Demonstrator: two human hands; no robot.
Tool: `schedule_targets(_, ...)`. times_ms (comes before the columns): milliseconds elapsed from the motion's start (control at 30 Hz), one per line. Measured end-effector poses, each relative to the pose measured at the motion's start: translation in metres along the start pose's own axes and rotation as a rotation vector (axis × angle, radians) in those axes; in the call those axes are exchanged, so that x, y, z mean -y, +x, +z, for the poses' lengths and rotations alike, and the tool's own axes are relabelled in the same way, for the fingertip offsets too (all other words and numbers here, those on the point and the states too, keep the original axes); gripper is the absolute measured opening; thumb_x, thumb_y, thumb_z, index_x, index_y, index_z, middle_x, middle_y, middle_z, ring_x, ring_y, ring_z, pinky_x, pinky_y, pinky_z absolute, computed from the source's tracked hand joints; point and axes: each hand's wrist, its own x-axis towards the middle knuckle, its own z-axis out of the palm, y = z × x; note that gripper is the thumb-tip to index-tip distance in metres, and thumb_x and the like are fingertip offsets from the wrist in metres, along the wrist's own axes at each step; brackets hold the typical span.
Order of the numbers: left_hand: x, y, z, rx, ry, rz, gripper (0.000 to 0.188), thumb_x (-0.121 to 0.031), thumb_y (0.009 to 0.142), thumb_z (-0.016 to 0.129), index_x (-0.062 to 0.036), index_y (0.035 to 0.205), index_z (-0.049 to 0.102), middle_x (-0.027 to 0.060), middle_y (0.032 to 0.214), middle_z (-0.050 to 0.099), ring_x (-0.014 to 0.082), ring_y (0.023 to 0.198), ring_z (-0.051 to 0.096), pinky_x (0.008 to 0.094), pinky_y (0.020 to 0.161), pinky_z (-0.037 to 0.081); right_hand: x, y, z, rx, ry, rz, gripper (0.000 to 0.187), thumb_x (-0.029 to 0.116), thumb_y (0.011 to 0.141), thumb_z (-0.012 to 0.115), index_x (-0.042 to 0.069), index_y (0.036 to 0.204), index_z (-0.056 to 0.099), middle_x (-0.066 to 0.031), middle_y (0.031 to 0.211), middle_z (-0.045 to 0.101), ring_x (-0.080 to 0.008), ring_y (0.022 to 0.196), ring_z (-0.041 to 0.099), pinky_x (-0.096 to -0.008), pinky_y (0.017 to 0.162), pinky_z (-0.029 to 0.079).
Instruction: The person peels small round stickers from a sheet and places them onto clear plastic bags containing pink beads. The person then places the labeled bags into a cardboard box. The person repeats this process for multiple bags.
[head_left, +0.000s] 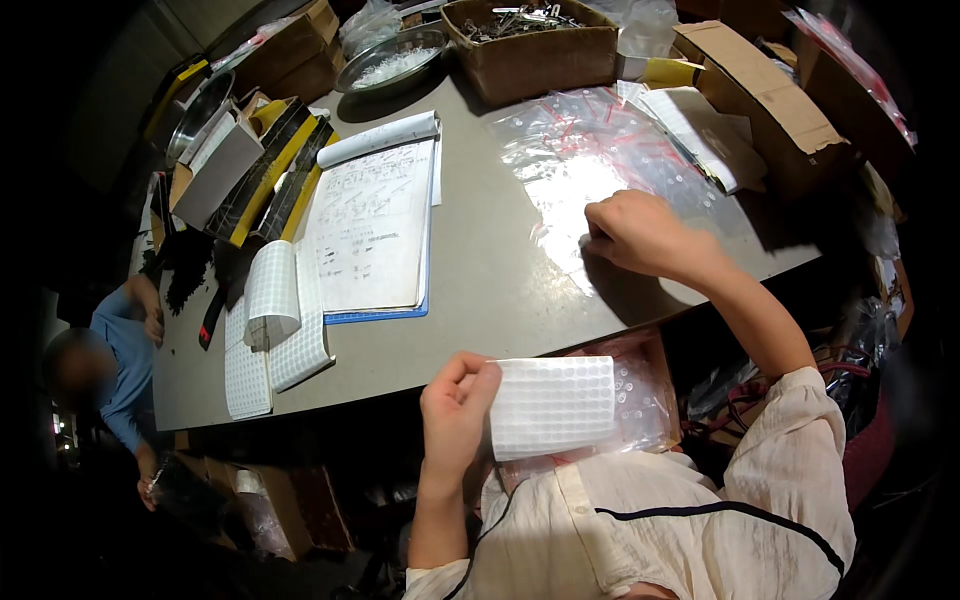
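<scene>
My left hand (pixel 458 412) pinches the left edge of a white sheet of round stickers (pixel 553 405), held just in front of the table's near edge. Out over the table, my right hand (pixel 640 232) is closed, its curled fingertips at the clear zip bags (pixel 570 170) spread flat there. Whatever those fingers hold is hidden. Red seal lines run across the bags, and several carry small round stickers. Below the sticker sheet and to its right, more clear bags with round stickers (pixel 640 400) lie in an open cardboard box.
A clipboard with papers (pixel 370 230) and curled sticker sheets (pixel 270 300) lie left on the table. Along the back stand a metal bowl (pixel 393 80), a box of metal parts (pixel 535 65) and a cardboard box (pixel 770 100). Another person in blue (pixel 125 345) is at far left.
</scene>
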Motion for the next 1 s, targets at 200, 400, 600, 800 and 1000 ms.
schedule_targets(200,-0.007,-0.012,-0.026,-0.035,-0.073,-0.009,0.011,-0.011,0.103,0.063,-0.0006,0.100,0.063,0.0015,0.087,0.070,0.0046,0.080,0.059,0.0204,0.077,0.045,0.032,-0.029,-0.031,0.314,0.070,-0.086,0.050,0.046,0.084,0.080,0.000,0.094,0.067,-0.0225,0.080,0.067,-0.0420,0.082,0.068,-0.0501,0.074,0.051)
schedule_targets(400,-0.014,-0.011,-0.024,-0.182,-0.102,0.048,0.014,-0.014,0.101,0.066,-0.0013,0.097,0.061,-0.0084,0.074,0.051,0.0009,0.068,0.037,0.0207,0.063,0.027,0.029,-0.039,-0.011,0.079,-0.083,0.072,0.059,0.048,0.093,0.071,-0.003,0.120,0.061,-0.0167,0.064,0.063,-0.0409,0.065,0.065,-0.0492,0.062,0.049)
schedule_targets(600,-0.016,-0.013,-0.024,-0.128,-0.064,0.052,0.015,-0.015,0.101,0.067,-0.0013,0.097,0.062,-0.0086,0.073,0.051,0.0009,0.068,0.038,0.0200,0.064,0.027,0.061,-0.076,-0.009,0.208,-0.060,-0.142,0.066,0.051,0.096,0.066,-0.008,0.125,0.058,-0.0172,0.061,0.061,-0.0400,0.061,0.063,-0.0476,0.061,0.048)
schedule_targets(800,-0.016,-0.019,-0.016,-0.102,-0.054,0.024,0.015,-0.015,0.102,0.066,-0.0014,0.097,0.061,-0.0071,0.074,0.056,0.0009,0.069,0.041,0.0191,0.066,0.031,0.040,-0.070,-0.015,-0.046,0.133,-0.150,0.048,0.040,0.100,0.065,0.001,0.126,0.059,-0.0175,0.062,0.062,-0.0433,0.062,0.062,-0.0509,0.064,0.049)
schedule_targets(1000,-0.016,-0.016,-0.014,-0.069,-0.066,0.029,0.014,-0.014,0.102,0.065,-0.0006,0.098,0.062,-0.0066,0.074,0.058,0.0003,0.070,0.043,0.0185,0.067,0.032,0.048,-0.088,-0.020,0.230,0.006,-0.057,0.057,0.042,0.097,0.067,-0.006,0.126,0.055,-0.0205,0.065,0.063,-0.0443,0.064,0.064,-0.0507,0.061,0.049)
